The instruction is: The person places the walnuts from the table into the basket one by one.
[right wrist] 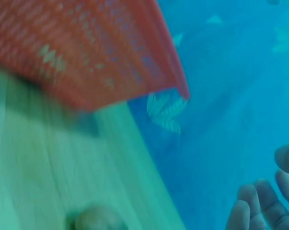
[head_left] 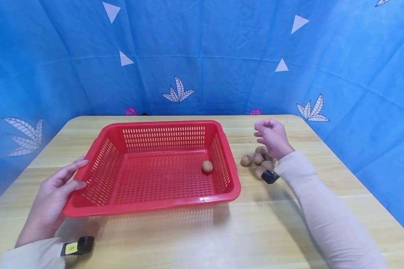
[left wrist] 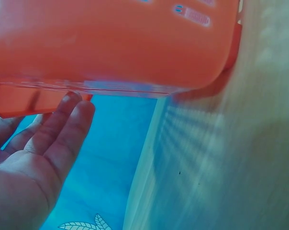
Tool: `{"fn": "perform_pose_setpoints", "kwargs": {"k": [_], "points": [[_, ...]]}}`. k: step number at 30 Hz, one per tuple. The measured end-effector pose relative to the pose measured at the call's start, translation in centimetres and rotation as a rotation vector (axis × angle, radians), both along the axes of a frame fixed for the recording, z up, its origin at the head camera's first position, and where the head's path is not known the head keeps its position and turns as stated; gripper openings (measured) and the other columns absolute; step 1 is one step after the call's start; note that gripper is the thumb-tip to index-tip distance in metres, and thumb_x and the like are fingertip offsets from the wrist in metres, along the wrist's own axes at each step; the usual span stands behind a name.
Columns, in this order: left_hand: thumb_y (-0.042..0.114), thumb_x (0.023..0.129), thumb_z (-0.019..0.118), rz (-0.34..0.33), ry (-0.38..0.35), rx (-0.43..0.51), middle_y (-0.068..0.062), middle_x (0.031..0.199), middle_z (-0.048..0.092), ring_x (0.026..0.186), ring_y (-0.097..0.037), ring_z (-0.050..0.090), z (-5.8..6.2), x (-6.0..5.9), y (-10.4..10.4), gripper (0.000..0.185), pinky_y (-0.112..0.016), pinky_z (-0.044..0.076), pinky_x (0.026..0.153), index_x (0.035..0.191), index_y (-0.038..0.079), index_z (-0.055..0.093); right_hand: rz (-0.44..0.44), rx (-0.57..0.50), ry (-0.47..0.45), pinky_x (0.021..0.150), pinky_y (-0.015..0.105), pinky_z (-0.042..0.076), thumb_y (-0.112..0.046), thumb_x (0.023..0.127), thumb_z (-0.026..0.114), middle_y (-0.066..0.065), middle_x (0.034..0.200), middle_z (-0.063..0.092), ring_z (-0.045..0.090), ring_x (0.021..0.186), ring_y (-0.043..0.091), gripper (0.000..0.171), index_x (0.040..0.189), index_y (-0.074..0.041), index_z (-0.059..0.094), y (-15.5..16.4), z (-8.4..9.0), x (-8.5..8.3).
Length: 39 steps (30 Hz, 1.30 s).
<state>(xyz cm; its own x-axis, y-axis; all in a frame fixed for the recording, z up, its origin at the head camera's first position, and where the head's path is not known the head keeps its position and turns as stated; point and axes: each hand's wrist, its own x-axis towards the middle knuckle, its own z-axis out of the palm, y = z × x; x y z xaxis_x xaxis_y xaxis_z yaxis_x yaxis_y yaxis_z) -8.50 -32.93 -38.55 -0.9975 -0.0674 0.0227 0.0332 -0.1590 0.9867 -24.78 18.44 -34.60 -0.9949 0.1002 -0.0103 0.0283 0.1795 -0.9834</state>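
Observation:
A red plastic basket point(head_left: 138, 208) with slotted walls has one walnut point(head_left: 207, 166) inside, near its right wall. At the left end, my left hand point(head_left: 50, 198) grips the rim, thumb over the top. The left wrist view has the fingers point(left wrist: 70, 129) of that hand against the rim's underside. My right hand point(head_left: 274, 138) is over several walnuts point(head_left: 257, 158) heaped to the right of the basket. Its fingers are loosely bent and apart from the thumb point(right wrist: 287, 158) in the right wrist view, with nothing between them. The right wrist and sleeve partly hide the heap.
Under everything is a light wooden table point(head_left: 202, 239) with rounded far corners. A blue cloth point(head_left: 222, 30) with white leaf and triangle prints hangs behind its far edge and along both sides. Each wrist carries a small black camera.

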Motion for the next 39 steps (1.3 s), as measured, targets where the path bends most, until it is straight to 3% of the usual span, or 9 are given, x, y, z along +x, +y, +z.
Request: {"fn": "perform_pose_setpoints", "kwargs": {"k": [6, 14, 22, 26, 31, 35, 39], "points": [[0.006, 0.098, 0.054, 0.009, -0.012, -0.013, 0.011, 0.158, 0.020, 0.103, 0.000, 0.060, -0.1, 0.2, 0.0, 0.056, -0.030, 0.057, 0.072, 0.149, 0.026, 0.041, -0.033, 0.060, -0.013, 0.070, 0.023, 0.054, -0.023, 0.097, 0.058, 0.001, 0.103, 0.055, 0.060, 0.086, 0.012, 0.014, 0.100, -0.011, 0.051, 2.0, -1.2, -0.3], [0.005, 0.098, 0.054, 0.010, -0.008, -0.003, 0.010, 0.158, 0.020, 0.102, -0.001, 0.061, -0.1, 0.3, 0.0, 0.055, -0.031, 0.057, 0.072, 0.148, 0.025, 0.042, -0.067, 0.180, -0.038, 0.077, 0.026, 0.055, -0.021, 0.097, 0.058, 0.006, 0.104, 0.051, 0.056, 0.087, 0.015, 0.017, 0.104, -0.006, 0.051, 4.2, -2.4, -0.1], [0.005, 0.098, 0.055, -0.002, -0.002, -0.028, 0.008, 0.158, 0.021, 0.102, -0.002, 0.061, 0.3, 0.1, 0.1, 0.054, -0.031, 0.057, 0.071, 0.148, 0.022, 0.043, -0.102, 0.332, -0.099, 0.074, 0.025, 0.044, -0.023, 0.095, 0.060, 0.008, 0.111, 0.052, 0.050, 0.090, 0.015, 0.022, 0.107, -0.007, 0.053, 7.1, -3.5, 0.6], [0.007, 0.098, 0.056, 0.002, -0.007, -0.043, 0.010, 0.158, 0.019, 0.103, 0.000, 0.060, 0.5, 0.0, 0.3, 0.056, -0.031, 0.057, 0.072, 0.149, 0.023, 0.041, -0.076, 0.396, -0.130, 0.076, 0.029, 0.042, -0.021, 0.094, 0.060, 0.015, 0.117, 0.052, 0.048, 0.095, 0.021, 0.031, 0.116, -0.002, 0.052, 8.3, -4.2, 0.8], [0.005, 0.098, 0.054, -0.004, 0.011, -0.036, 0.009, 0.158, 0.020, 0.103, -0.001, 0.061, 0.4, 0.1, 0.2, 0.054, -0.031, 0.057, 0.072, 0.148, 0.022, 0.042, 0.017, 0.454, -0.189, 0.081, 0.034, 0.042, -0.021, 0.092, 0.062, 0.021, 0.123, 0.051, 0.050, 0.099, 0.027, 0.047, 0.129, 0.003, 0.046, 9.2, -4.8, 0.8], [0.004, 0.099, 0.053, -0.012, 0.022, -0.007, 0.008, 0.158, 0.021, 0.103, -0.002, 0.062, 0.2, 0.1, 0.1, 0.052, -0.031, 0.057, 0.072, 0.147, 0.021, 0.044, 0.080, 0.494, -0.198, 0.092, 0.041, 0.038, -0.021, 0.092, 0.061, 0.027, 0.126, 0.051, 0.049, 0.109, 0.035, 0.049, 0.131, 0.004, 0.045, 9.4, -5.2, 0.7], [0.003, 0.098, 0.053, -0.011, 0.028, -0.010, 0.007, 0.157, 0.022, 0.103, -0.002, 0.061, 0.0, 0.2, 0.1, 0.052, -0.031, 0.057, 0.072, 0.147, 0.020, 0.045, 0.107, 0.504, -0.183, 0.092, 0.041, 0.040, -0.018, 0.092, 0.061, 0.028, 0.123, 0.053, 0.052, 0.108, 0.035, 0.046, 0.128, 0.006, 0.046, 9.4, -5.6, 0.5]]}}
